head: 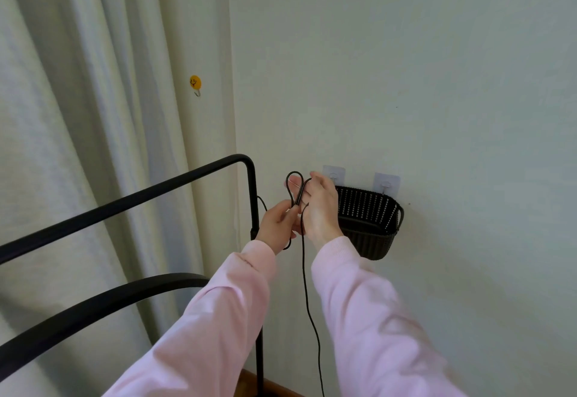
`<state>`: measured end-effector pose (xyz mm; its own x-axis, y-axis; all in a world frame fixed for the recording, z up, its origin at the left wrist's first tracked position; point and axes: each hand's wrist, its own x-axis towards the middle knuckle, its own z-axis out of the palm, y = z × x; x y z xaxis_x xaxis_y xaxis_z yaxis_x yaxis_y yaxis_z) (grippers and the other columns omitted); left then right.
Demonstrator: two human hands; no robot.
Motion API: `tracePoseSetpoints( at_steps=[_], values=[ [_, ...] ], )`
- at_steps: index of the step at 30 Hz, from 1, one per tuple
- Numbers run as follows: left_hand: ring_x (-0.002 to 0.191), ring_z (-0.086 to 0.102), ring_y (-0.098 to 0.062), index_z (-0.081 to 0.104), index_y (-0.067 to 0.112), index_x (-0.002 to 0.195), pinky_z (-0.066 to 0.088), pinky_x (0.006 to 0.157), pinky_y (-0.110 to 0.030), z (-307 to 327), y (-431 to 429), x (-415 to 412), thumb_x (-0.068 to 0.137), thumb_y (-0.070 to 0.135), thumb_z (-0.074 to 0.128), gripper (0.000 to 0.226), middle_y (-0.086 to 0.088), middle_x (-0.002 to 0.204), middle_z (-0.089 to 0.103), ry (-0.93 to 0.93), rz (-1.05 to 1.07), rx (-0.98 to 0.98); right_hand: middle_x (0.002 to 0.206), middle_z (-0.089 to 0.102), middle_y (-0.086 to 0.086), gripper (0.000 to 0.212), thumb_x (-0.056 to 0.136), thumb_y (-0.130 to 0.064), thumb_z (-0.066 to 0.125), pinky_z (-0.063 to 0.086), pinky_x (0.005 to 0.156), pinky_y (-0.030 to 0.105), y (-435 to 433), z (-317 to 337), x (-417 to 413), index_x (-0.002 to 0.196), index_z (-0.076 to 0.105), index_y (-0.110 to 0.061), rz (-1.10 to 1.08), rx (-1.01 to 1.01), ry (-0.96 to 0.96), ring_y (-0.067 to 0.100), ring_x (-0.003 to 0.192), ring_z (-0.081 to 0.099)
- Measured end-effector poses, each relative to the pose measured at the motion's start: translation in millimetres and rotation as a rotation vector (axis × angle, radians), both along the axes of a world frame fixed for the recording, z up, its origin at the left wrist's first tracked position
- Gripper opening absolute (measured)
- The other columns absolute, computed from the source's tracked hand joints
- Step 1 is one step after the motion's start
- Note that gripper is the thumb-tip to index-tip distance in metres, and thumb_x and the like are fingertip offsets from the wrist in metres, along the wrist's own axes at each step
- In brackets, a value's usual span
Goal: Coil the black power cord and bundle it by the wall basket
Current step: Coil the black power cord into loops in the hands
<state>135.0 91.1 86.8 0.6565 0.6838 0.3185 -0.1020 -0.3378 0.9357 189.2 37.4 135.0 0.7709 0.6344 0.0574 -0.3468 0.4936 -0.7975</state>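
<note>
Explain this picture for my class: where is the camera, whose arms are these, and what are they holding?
There is no machine: one camera worn on a person's head looks forward and down at their own pink-sleeved arms. The left hand pinches a black cord; a loop stands up against the right hand, whose grip is unclear. The rest hangs towards the floor. On the wall beside that hand hangs a dark basket. To the left stand a black rack and a curtain.
</note>
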Motion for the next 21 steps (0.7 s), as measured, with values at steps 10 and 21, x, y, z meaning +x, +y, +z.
tracePoseSetpoints(
  at_steps=[10, 21],
  values=[
    [0.051, 0.047, -0.008, 0.052, 0.007, 0.090, 0.044, 0.054, -0.019, 3.7, -3.1, -2.4, 0.095, 0.005, 0.035, 0.018, -0.002, 0.060, 0.048, 0.025, -0.108, 0.020, 0.068, 0.052, 0.005, 0.027, 0.097, -0.011, 0.036, 0.038, 0.049, 0.020, 10.8, 3.3, -1.9, 0.082, 0.056, -0.021, -0.154, -0.137, -0.230, 0.011, 0.052, 0.045],
    [0.049, 0.037, -0.009, 0.044, 0.016, 0.064, 0.035, 0.049, -0.013, 2.5, -2.6, -4.4, 0.095, 0.005, 0.036, 0.033, 0.000, 0.058, 0.039, 0.056, -0.104, 0.059, 0.067, 0.054, 0.004, 0.022, 0.097, -0.013, 0.040, 0.038, 0.043, 0.016, 7.9, 1.5, 3.5, 0.081, 0.054, -0.019, -0.151, -0.159, -0.258, 0.012, 0.058, 0.050]
  ],
)
